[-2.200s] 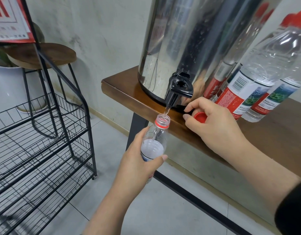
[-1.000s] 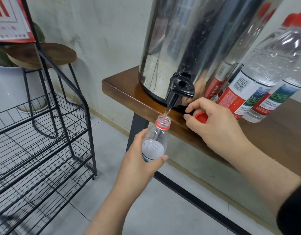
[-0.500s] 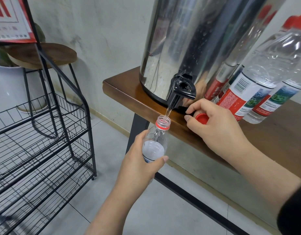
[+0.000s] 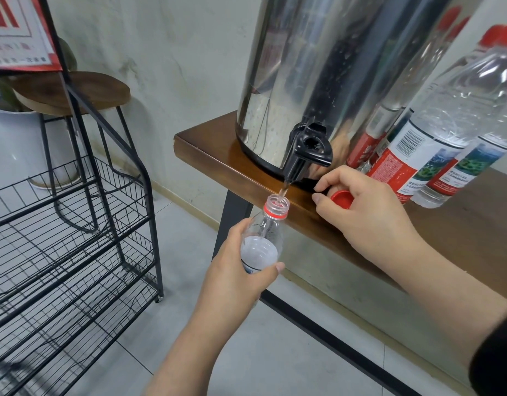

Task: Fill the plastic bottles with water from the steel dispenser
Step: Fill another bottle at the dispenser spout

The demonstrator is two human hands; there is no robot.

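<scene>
My left hand (image 4: 235,278) grips a clear plastic bottle (image 4: 263,238) by its body, upright, with its open mouth right under the black tap (image 4: 306,152) of the steel dispenser (image 4: 332,67). A thin stream of water runs from the tap into the bottle. Water stands up to the bottle's shoulder. My right hand (image 4: 369,215) rests on the front edge of the wooden table (image 4: 206,155) and holds the red cap (image 4: 342,199) between its fingers. Two capped, labelled bottles (image 4: 435,138) stand to the right of the dispenser.
A black wire rack (image 4: 75,238) stands on the tiled floor to the left. Behind it is a round wooden stool (image 4: 75,90) and a white pot (image 4: 9,144). The table's black leg (image 4: 235,215) runs down just behind the held bottle.
The water in the held bottle has risen a little. Both hands stay where they were.
</scene>
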